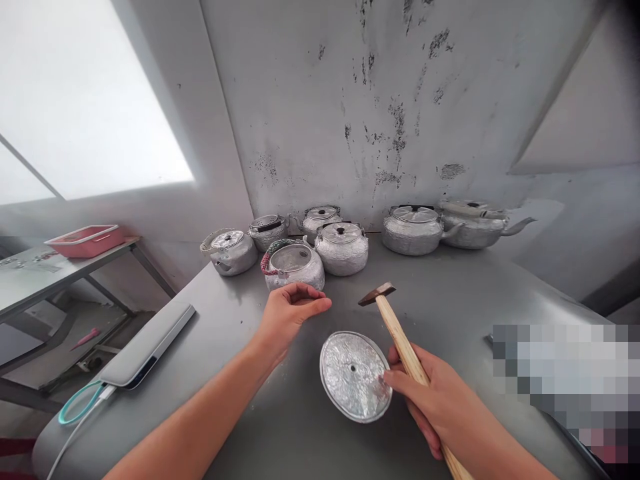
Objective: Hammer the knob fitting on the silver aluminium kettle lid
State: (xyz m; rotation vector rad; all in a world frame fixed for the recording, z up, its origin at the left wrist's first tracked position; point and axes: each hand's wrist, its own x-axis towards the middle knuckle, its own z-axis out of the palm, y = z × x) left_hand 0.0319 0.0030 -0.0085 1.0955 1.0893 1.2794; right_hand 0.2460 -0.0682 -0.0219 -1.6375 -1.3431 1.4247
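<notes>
My right hand [425, 393] is wrapped round the wooden handle of a hammer [397, 327], its steel head raised toward the upper left. Between that hand's thumb and fingers is also the edge of a round, dented aluminium lid [353, 380] with a small hole at its centre. The lid is tilted above the table. My left hand [293, 313] is closed, fingers curled in toward the thumb; whatever they hold, if anything, is hidden. Just beyond it stands a lidless aluminium kettle [295, 267] with a red and green wrapped handle.
Several other aluminium kettles [341, 250] stand along the back of the grey metal table [280, 407], near the wall. A power bank [150, 343] with a cable lies at the left. A pink basket [90, 241] rests on a side table. A blurred patch covers the right.
</notes>
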